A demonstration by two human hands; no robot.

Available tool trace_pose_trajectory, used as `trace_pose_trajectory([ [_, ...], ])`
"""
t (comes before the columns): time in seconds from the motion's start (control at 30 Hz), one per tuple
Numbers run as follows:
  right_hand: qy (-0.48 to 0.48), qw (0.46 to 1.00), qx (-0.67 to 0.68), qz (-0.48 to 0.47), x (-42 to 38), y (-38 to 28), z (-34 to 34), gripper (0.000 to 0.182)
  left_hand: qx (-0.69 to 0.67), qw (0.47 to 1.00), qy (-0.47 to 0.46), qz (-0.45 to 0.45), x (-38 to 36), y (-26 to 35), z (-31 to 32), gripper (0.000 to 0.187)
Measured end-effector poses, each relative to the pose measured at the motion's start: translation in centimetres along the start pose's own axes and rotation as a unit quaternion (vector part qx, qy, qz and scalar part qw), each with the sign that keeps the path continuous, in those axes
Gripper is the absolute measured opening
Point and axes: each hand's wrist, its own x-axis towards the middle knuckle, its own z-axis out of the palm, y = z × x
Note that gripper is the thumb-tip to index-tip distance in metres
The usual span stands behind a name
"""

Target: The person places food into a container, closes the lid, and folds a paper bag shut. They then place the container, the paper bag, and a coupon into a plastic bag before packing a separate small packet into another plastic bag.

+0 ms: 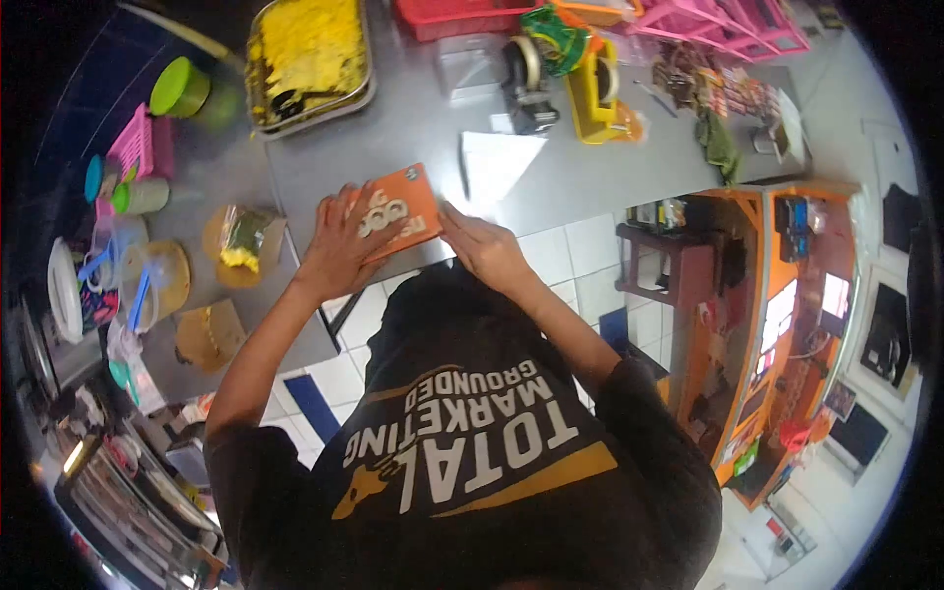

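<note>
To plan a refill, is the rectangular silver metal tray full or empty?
Partly full: the tray holds much yellow, crumbly food; its near-left part looks dark.

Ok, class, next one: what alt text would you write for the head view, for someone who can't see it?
A person's left hand spreads over an orange box at a metal table's edge, the right hand at its side. Beyond lie white paper and a tray of yellow food.

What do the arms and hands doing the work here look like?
They are a person's: the left hand and right hand are bare, with no gloves or watch showing. The short sleeves are dark, part of a T-shirt with white lettering and yellow-gold markings.
</note>
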Motion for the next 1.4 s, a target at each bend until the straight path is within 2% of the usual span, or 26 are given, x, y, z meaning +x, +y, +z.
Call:
trace_pose_trajectory([
  [0.07,0.100,0.988,-0.116,-0.001,-0.5,3.1,-3.2,0.029,0.007,1.000,-0.005,0.003,0.1,0.1,-0.4,0.067],
  [0.1,0.187,0.968,-0.038,0.165,-0.6,5.8,-5.0,0.027,0.017,0.999,-0.027,-0.007,0.2,0.4,-1.1,0.067],
  [0.13,0.267,0.907,0.044,0.324,-0.5,8.8,-6.8,0.026,0.012,1.000,-0.027,-0.009,0.3,0.5,-1.0,0.067],
  [0.17,0.338,0.882,0.008,0.329,1.9,9.4,-10.7,0.035,0.009,1.000,-0.028,-0.011,0.3,0.5,-1.0,0.066],
  [0.23,0.304,0.811,0.176,0.467,2.0,15.9,-13.4,0.041,0.007,1.000,-0.023,-0.016,0.4,0.6,-0.9,0.065],
  [0.33,0.168,0.721,0.419,0.526,3.1,20.1,-16.1,0.046,0.005,0.999,-0.008,-0.031,0.7,0.9,-0.5,0.065],
  [0.37,0.124,0.718,0.417,0.544,3.5,20.4,-16.7,0.048,-0.001,0.999,-0.006,-0.037,0.9,1.1,-0.5,0.065],
  [0.47,0.096,0.737,0.430,0.512,3.8,21.8,-16.6,0.041,-0.006,0.999,-0.009,-0.050,1.3,1.5,-0.6,0.064],
  [0.57,0.133,0.725,0.460,0.495,3.5,22.5,-16.0,0.033,-0.007,0.999,-0.004,-0.050,1.3,1.7,-0.5,0.062],
  [0.67,0.239,0.717,0.478,0.448,2.2,18.8,-15.3,0.028,-0.002,0.998,0.007,-0.060,1.5,1.8,-0.2,0.061],
  [0.77,0.344,0.674,0.523,0.393,-1.8,18.3,-12.8,0.022,-0.002,0.997,0.020,-0.080,1.9,2.4,0.3,0.060],
  [0.87,0.319,0.743,0.426,0.406,-3.7,19.5,-10.3,0.018,0.006,0.993,0.038,-0.109,2.5,3.1,0.4,0.059],
  [1.0,0.318,0.782,0.352,0.405,-3.6,22.4,-9.4,0.016,-0.006,0.986,0.079,-0.146,3.2,4.4,0.7,0.057],
  [1.1,0.276,0.789,0.315,0.449,-5.3,21.4,-9.3,0.018,-0.012,0.982,0.086,-0.169,3.5,5.0,0.6,0.058],
  [1.13,0.269,0.806,0.291,0.440,-5.7,20.2,-9.3,0.021,-0.018,0.981,0.075,-0.177,3.2,5.3,0.6,0.059],
  [1.2,0.221,0.814,0.371,0.388,-2.5,12.6,-9.9,0.021,-0.021,0.978,0.060,-0.198,3.6,5.3,0.8,0.061],
  [1.27,0.081,0.859,0.394,0.317,-0.4,6.9,-8.7,0.020,-0.020,0.976,0.079,-0.202,3.2,5.3,1.4,0.062],
  [1.3,0.043,0.861,0.418,0.287,0.7,4.3,-7.0,0.018,-0.020,0.975,0.094,-0.198,3.4,5.3,1.6,0.062],
  [1.33,0.006,0.860,0.441,0.256,1.9,2.1,-5.1,0.017,-0.024,0.975,0.098,-0.198,3.5,5.3,1.6,0.062],
  [1.4,-0.021,0.800,0.525,0.289,2.8,-0.1,-0.6,0.016,-0.032,0.973,0.108,-0.200,3.5,5.4,1.5,0.062],
])
